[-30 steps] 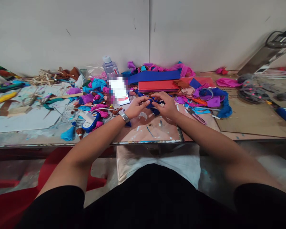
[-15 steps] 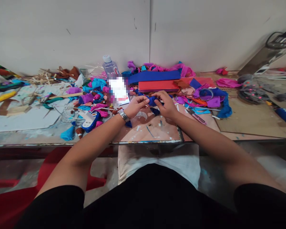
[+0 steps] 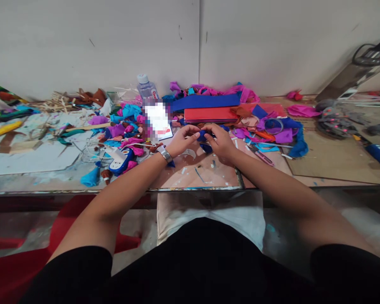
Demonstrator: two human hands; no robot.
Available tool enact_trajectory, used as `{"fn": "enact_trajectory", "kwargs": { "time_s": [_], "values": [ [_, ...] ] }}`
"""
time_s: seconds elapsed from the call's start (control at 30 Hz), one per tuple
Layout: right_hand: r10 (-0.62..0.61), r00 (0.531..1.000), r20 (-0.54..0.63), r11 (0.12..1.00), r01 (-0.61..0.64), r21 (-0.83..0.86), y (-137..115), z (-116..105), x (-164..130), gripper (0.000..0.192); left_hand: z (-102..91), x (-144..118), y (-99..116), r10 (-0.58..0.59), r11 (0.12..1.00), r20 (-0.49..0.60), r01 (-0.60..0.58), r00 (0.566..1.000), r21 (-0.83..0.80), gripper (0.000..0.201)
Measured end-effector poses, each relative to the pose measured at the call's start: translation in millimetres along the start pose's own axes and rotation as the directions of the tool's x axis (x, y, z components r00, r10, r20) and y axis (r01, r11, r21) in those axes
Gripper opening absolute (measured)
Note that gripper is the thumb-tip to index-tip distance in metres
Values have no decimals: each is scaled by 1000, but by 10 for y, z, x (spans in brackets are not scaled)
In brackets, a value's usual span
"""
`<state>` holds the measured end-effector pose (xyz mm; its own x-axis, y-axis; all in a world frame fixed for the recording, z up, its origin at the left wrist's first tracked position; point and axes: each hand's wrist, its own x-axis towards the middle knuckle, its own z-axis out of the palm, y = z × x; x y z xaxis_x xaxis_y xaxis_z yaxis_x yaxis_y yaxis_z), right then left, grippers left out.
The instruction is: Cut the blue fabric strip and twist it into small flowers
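Note:
Over the front middle of the table, a small crumpled piece of dark blue crepe paper [image 3: 202, 136] sits between my two hands. My left hand [image 3: 183, 141], with a metal watch [image 3: 165, 153] on its wrist, pinches the paper's left side with thumb and forefinger. From the other side my right hand [image 3: 221, 141] closes its fingers on the same piece, and its palm hides part of it. Just below lies another dark blue scrap [image 3: 205, 148]. A pink craft knife [image 3: 262, 156] rests to the right of my right hand.
A lit phone [image 3: 158, 120] leans before a bottle [image 3: 146, 88]. Behind my hands lie red sheets [image 3: 209, 114] and a blue strip [image 3: 209, 101]. A blue-and-white power strip [image 3: 120, 162] is left, a tape roll [image 3: 273, 125] right. Coloured paper scraps surround them.
My fingers have shifted slightly around the blue crepe paper, which now looks more bunched and shows less between them. The things on the table have not moved.

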<state>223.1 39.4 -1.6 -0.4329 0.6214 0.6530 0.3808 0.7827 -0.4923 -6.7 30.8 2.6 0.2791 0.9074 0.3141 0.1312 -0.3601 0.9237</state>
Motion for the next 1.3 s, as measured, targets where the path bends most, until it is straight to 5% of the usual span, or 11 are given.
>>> {"fn": "enact_trajectory", "kwargs": {
  "time_s": [0.17,0.43,0.8,1.13,1.3],
  "values": [
    [-20,999,47,998,22,-51,-17,-11,-2,41,-1,-10,30,27,994,67,-34,997,108,64],
    [-18,1000,15,1000,18,-6,-17,4,-14,39,-8,-19,35,31,998,77,-35,997,53,62],
    [51,993,-107,998,-46,48,-100,-4,-24,31,-6,13,-55,11,957,66,9,998,-292,45],
    [-85,996,1,996,85,7,-86,-49,4,46,24,-42,-26,-63,940,135,104,989,-325,50],
    [-59,994,-94,997,64,49,-100,-45,18,49,41,-39,35,-151,895,144,197,978,-400,58]
  ]
}}
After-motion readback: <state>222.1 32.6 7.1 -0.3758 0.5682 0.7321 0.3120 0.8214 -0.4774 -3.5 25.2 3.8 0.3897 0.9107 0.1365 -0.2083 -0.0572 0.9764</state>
